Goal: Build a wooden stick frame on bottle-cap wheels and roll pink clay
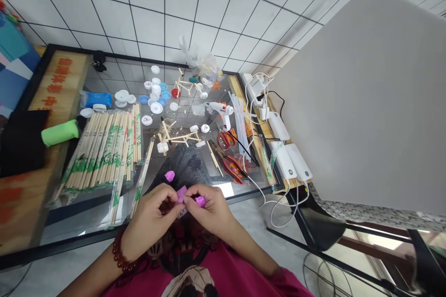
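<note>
Near the table's front edge, my left hand (153,209) pinches a lump of pink-purple modelling clay (181,192) between thumb and fingers. My right hand (212,211) meets it fingertip to fingertip, closed around a second lump of the same clay (200,201). A bit of clear wrapping shows just below the fingertips. On the glass beyond my hands lies a separate clay lump (169,176), touched by neither hand. Farther back stands a small frame of wooden sticks (181,138) with white bottle caps at its ends.
Packs of wrapped chopsticks (101,153) cover the left side, beside a green clay packet (60,133) and a blue one (97,99). Bottle caps (156,107) lie scattered behind. Right of centre are a glue gun (221,112), scissors (226,140), pliers (232,167) and glue sticks (239,125).
</note>
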Demonstrator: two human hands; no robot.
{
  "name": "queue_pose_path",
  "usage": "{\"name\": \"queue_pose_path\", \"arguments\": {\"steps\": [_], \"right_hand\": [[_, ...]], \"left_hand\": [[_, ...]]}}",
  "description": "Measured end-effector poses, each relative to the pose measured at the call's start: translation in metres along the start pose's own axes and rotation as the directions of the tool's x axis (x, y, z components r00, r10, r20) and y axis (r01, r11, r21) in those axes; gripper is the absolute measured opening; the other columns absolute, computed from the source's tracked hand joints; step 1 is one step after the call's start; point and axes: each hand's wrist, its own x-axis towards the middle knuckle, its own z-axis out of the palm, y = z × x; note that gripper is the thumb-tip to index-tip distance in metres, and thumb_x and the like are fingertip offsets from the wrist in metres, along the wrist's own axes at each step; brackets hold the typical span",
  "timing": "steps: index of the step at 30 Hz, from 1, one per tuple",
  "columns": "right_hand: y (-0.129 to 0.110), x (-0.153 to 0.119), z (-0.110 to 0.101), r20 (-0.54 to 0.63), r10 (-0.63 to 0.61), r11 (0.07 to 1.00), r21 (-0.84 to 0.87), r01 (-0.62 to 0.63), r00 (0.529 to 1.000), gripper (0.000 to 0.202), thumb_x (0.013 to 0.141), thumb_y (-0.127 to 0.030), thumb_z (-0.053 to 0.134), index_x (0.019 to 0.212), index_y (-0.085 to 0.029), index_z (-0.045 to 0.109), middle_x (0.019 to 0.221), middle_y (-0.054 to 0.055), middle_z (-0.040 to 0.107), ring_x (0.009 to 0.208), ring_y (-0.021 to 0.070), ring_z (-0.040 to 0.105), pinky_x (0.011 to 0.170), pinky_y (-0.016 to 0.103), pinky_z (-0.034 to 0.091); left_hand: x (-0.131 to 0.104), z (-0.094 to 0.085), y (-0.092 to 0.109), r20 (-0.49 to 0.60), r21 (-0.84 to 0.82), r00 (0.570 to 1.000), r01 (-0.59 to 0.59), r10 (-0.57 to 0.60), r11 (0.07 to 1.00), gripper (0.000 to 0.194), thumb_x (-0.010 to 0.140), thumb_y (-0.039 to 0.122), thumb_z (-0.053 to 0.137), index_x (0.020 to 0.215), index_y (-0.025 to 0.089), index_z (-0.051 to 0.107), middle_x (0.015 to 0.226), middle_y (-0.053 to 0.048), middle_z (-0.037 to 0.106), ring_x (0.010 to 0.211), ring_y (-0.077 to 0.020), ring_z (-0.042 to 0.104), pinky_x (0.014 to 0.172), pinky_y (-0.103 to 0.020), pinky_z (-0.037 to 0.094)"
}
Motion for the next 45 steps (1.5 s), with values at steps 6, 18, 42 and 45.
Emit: {"name": "queue_pose_path", "arguments": {"steps": [6,18,42,45], "right_hand": [[0.003,-0.002,0.004,0.041,-0.073,0.961,-0.265,0.081,0.996,0.009,0.089,-0.018,0.058,0.086,-0.022,0.067,0.081,0.003,0.071,0.074,0.0159,0.065,0.074,0.027,0.051],[-0.013,-0.014,-0.022,0.285,0.005,0.967,0.243,-0.077,0.959,0.04,0.095,-0.025,0.068,0.135,-0.026,0.065,0.123,0.006,0.074,0.11,0.0172,0.071,0.097,0.031,0.057],[0.016,-0.006,0.002,0.089,0.048,0.998,0.045,-0.052,0.995,0.027,0.077,-0.018,0.073,0.102,-0.023,0.081,0.088,0.002,0.074,0.078,0.0145,0.068,0.075,0.026,0.055],[0.017,-0.007,0.004,0.033,0.131,0.988,0.078,-0.133,0.991,0.014,0.075,-0.021,0.076,0.089,-0.021,0.08,0.08,0.001,0.073,0.07,0.0129,0.064,0.066,0.023,0.051]], "left_hand": [[-0.002,-0.005,0.004,-0.041,0.141,0.989,-0.136,0.143,0.981,0.017,0.094,0.015,0.06,0.078,0.021,0.063,0.074,0.004,0.065,0.064,-0.0082,0.064,0.063,-0.018,0.047],[0.003,0.005,-0.01,-0.112,0.114,0.99,-0.076,0.089,0.991,0.013,0.089,0.015,0.064,0.085,0.022,0.074,0.079,0.001,0.076,0.07,-0.013,0.072,0.064,-0.022,0.052],[-0.001,0.006,0.004,-0.11,0.085,0.966,-0.227,0.236,0.97,0.024,0.092,0.005,0.059,0.1,0.023,0.072,0.093,-0.001,0.078,0.084,-0.0127,0.076,0.08,-0.02,0.06],[0.0,0.005,0.007,-0.132,0.132,0.922,-0.348,0.364,0.928,0.024,0.09,0.001,0.06,0.098,0.022,0.07,0.093,-0.002,0.077,0.086,-0.0125,0.075,0.085,-0.021,0.06]]}}
